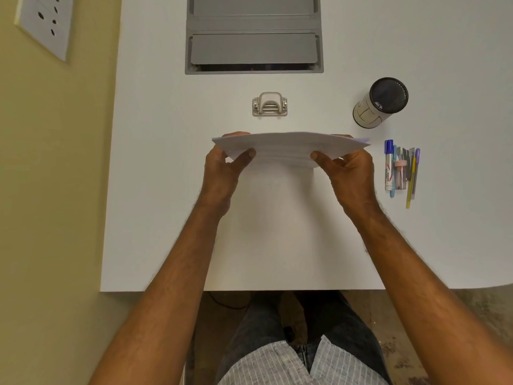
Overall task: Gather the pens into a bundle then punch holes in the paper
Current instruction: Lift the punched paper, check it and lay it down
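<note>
Your fingers curl round both ends of the paper stack (288, 147): your left hand (222, 173) pinches the left edge with the thumb on the near face, and your right hand (351, 176) grips the right edge the same way. You hold the thin white sheets lifted off the table (166, 190), bowed slightly upward in the middle and seen nearly edge-on, so I cannot tell how many there are. Beyond the stack, well apart from it, sits the hole punch (269, 104), a small metal piece with a rounded loop handle. The pens (401, 170) lie side by side in a loose row just right of your right hand, slim plastic barrels in blue, pink, yellow and purple. A cylindrical pen holder (379, 102) with a dark rim stands behind them. The tabletop is smooth, matte white.
</note>
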`<state>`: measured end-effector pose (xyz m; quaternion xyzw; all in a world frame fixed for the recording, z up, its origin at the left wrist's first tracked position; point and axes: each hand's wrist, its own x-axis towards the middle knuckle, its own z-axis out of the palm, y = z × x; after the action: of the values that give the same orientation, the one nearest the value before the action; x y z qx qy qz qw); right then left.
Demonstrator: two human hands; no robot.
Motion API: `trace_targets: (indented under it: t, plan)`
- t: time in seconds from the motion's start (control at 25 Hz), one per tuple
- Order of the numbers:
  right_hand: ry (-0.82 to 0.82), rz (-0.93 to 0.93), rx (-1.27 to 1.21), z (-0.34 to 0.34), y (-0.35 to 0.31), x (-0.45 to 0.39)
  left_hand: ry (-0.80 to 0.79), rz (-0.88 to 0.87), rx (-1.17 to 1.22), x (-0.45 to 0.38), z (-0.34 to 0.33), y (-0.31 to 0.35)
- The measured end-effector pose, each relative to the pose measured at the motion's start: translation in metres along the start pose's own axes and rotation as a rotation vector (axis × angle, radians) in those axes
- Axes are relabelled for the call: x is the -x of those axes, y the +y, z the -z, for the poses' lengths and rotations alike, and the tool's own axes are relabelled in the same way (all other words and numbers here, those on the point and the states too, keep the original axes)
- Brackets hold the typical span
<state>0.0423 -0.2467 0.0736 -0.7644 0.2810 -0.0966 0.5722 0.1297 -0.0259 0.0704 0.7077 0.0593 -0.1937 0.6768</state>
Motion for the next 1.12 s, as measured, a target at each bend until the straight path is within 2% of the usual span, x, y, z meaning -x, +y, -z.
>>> trace_targets:
  t: [0.12, 0.44, 0.68, 0.92, 1.12]
  plan:
    - [-0.021, -0.01, 0.001, -0.004, 0.003, -0.004, 0.024, 0.044, -0.011, -0.002, -0.005, 0.0]
    - [0.006, 0.012, -0.003, 0.003, -0.001, -0.006, 0.004, -0.04, 0.0, 0.004, -0.006, 0.011]
    - [-0.019, 0.012, 0.005, -0.005, 0.0, -0.007, 0.021, 0.016, 0.014, 0.001, -0.007, 0.003]
    - [0.021, 0.021, -0.016, 0.003, -0.008, -0.003, 0.038, -0.047, 0.037, 0.001, -0.004, 0.006]
    - [-0.024, 0.009, -0.025, -0.002, 0.003, -0.007, 0.027, 0.022, -0.001, -0.001, -0.006, -0.007]
